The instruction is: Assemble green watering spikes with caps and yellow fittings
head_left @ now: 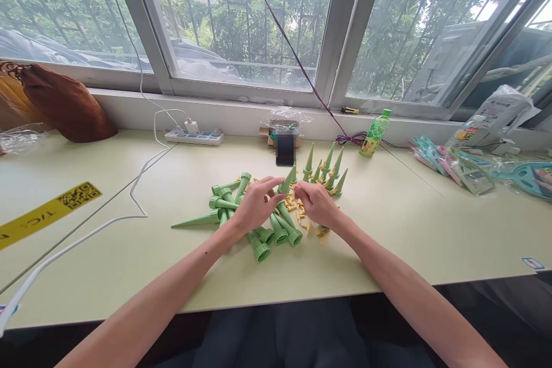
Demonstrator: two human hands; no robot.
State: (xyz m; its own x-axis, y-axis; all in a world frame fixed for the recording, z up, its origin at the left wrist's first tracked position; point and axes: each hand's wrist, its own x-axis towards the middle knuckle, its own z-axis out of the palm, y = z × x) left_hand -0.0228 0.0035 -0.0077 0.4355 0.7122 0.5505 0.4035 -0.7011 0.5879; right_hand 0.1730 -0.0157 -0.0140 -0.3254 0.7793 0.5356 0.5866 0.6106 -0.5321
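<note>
The desk (431, 236) has open room rightward and along its near edge. Above it, the left hand's (259, 200) grip pinches a green spike (286, 184), long axis tilted, tip up and rightward. The right hand (318, 202) curls beside it; its grip I cannot tell.

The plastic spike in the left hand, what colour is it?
Light green; the plastic spike shows best in the head view.

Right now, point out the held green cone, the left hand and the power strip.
Held green cone (287, 183): head view, its tapered side.
Left hand (256, 201): head view, back of the hand.
Power strip (195, 138): head view, its white casing.
</note>
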